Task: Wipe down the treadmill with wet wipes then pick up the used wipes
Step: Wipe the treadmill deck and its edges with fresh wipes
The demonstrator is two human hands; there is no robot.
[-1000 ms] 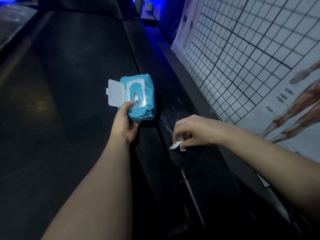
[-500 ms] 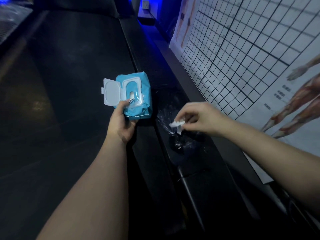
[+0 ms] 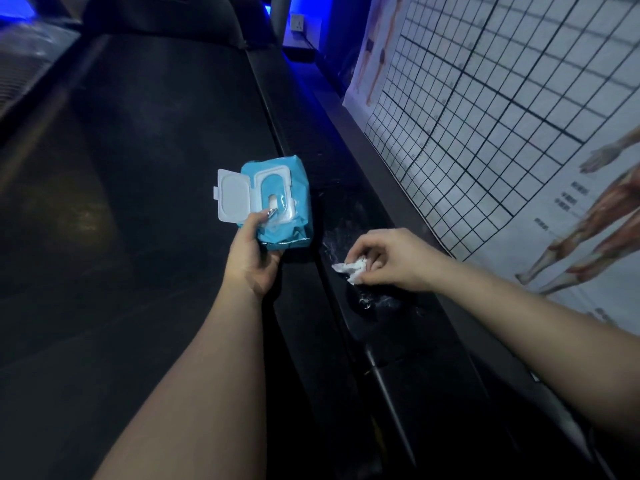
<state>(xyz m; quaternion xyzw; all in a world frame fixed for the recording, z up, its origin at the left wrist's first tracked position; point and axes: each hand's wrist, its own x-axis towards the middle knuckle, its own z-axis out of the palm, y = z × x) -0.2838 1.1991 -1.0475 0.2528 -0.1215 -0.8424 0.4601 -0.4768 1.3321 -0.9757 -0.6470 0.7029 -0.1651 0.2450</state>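
Observation:
My left hand (image 3: 254,252) grips a teal pack of wet wipes (image 3: 289,202) from below, its white flip lid (image 3: 233,197) swung open to the left. It hovers over the right edge of the black treadmill belt (image 3: 138,168). My right hand (image 3: 388,259) holds a crumpled white wipe (image 3: 350,268) with curled fingers and presses it onto the treadmill's black right side rail (image 3: 349,209). Wet streaks shine on the rail around and below the wipe.
A white grid poster with anatomy figures (image 3: 519,116) covers the wall just right of the rail. A black strut (image 3: 384,382) runs down the rail below my right hand. Another machine edge (image 3: 31,60) lies at the far left, under blue light.
My right hand slid the wipe along the rail, away from me and then back toward me. The left hand kept holding the open pack nearly still.

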